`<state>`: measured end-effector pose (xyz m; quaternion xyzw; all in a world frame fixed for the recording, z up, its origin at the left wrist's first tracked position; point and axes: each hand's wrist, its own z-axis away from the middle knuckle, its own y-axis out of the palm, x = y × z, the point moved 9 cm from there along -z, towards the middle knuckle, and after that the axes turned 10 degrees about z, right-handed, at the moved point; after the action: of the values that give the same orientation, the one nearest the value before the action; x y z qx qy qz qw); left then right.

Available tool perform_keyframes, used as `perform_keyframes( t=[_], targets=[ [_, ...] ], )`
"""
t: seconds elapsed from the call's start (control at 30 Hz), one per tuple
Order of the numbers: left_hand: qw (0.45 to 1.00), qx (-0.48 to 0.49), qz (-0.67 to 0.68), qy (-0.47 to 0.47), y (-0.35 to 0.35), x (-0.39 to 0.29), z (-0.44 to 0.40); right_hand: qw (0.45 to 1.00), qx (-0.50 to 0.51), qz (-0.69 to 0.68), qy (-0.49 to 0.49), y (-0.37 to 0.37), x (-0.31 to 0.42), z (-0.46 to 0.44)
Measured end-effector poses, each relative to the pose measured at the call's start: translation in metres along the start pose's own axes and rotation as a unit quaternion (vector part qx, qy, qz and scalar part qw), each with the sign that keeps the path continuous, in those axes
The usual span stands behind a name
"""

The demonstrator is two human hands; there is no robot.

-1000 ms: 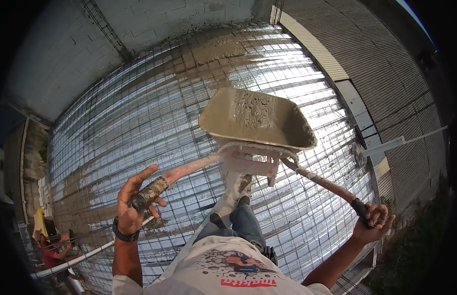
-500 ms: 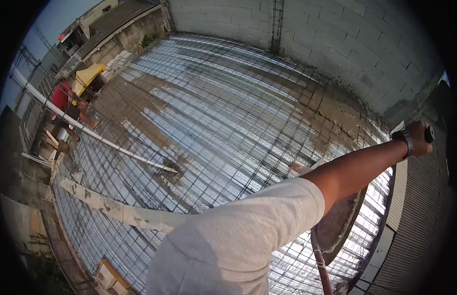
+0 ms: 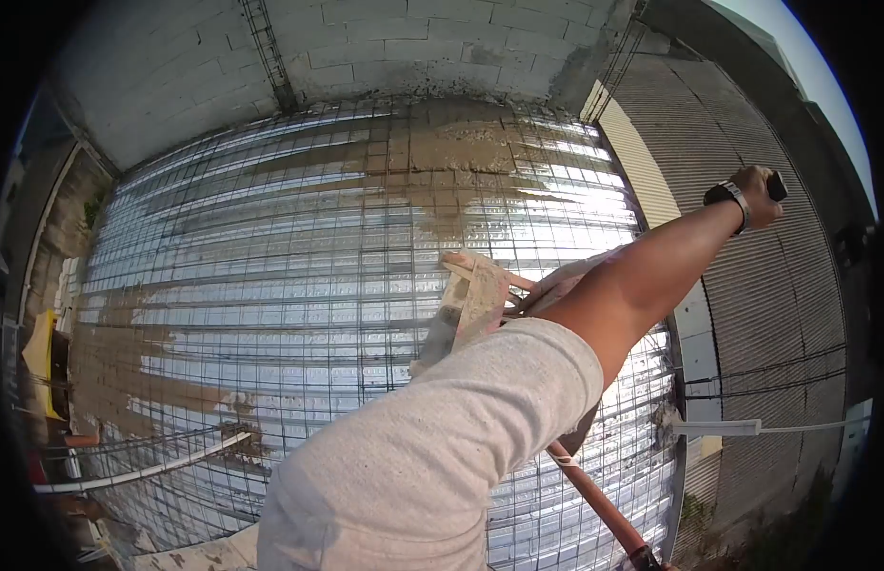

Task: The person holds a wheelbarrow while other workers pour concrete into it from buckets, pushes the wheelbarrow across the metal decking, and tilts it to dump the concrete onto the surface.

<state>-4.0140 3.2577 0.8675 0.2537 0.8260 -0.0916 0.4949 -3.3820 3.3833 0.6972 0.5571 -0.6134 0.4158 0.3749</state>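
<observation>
My left arm reaches across to the upper right, a dark watch on its wrist. At its end my left hand (image 3: 758, 198) is closed around the black grip (image 3: 776, 187) of a wheelbarrow handle. The cement-smeared wheelbarrow frame (image 3: 482, 303) is tilted up, and my sleeve and forearm hide most of the tray. The other handle (image 3: 599, 497), reddish-brown, runs down to a black grip at the bottom edge. Only a sliver of my right hand (image 3: 668, 567) shows beside that grip; its fingers are cut off by the frame.
Rebar mesh (image 3: 299, 238) covers shiny metal decking, with wet concrete (image 3: 461, 147) near the block wall (image 3: 394, 48). A white pipe (image 3: 156, 471) lies at lower left, near a partly visible person. Corrugated roofing (image 3: 746, 257) lies beyond the right edge.
My left arm has swung from the left side across to the right, and the wheelbarrow has gone from upright to tipped. Since the middle frame, the view has turned back toward the right.
</observation>
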Motion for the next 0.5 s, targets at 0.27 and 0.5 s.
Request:
perform_keyframes(
  t=[0.27,0.5],
  targets=[
    [0.996,0.022,0.022,0.087,0.058,0.067,-0.082,0.979,-0.072,-0.19,0.017,0.062,0.076,0.021],
    [0.988,-0.028,0.013,0.149,-0.041,0.032,-0.046,0.971,-0.051,-0.216,0.088,0.088,0.034,-0.061]
  ],
)
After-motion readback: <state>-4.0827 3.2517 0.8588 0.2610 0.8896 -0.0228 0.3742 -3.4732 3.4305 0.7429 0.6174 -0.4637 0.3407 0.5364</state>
